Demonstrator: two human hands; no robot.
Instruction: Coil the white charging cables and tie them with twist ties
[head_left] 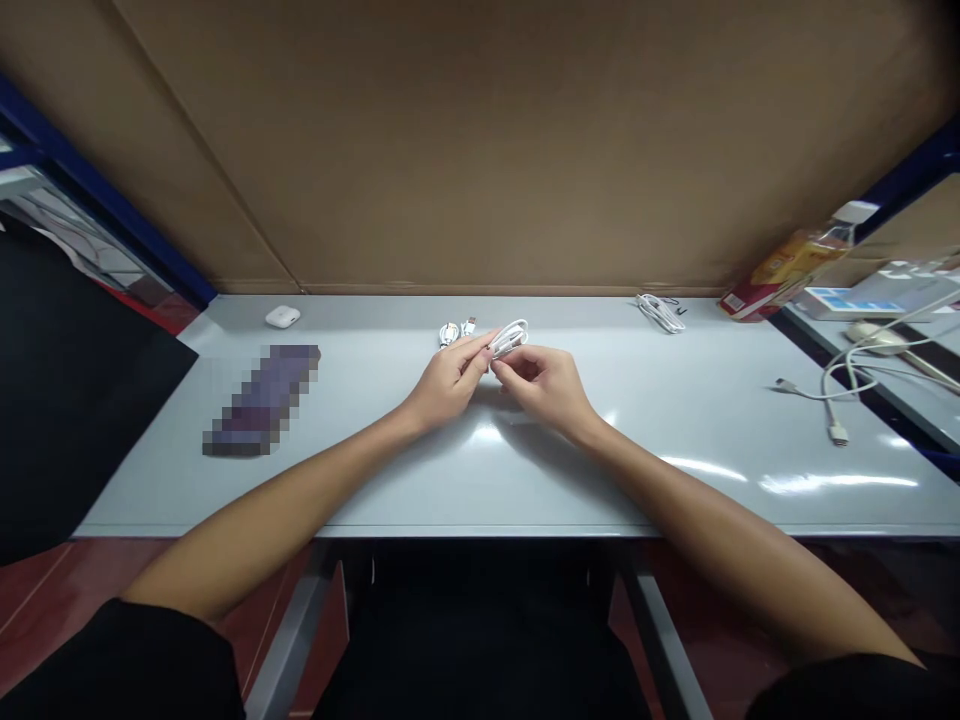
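Observation:
A coiled white cable [510,337] is held up over the middle of the grey table [420,490]. My left hand [448,383] grips the coil from its left side, thumb and fingers pressed on it. Close against it, my right hand [546,388] pinches at the lower end of the coil with thumb and forefinger; its other fingers curl under. Just behind my left hand, another small coiled white cable [449,334] with a metal plug lies on the table.
A white earphone case [283,317] and a pixelated dark object [262,400] lie left. Toward the back right are a bundled white cable [660,313] and a bottle [799,262]. Loose white cables [847,378] hang over the right edge. A brown panel [465,150] stands behind.

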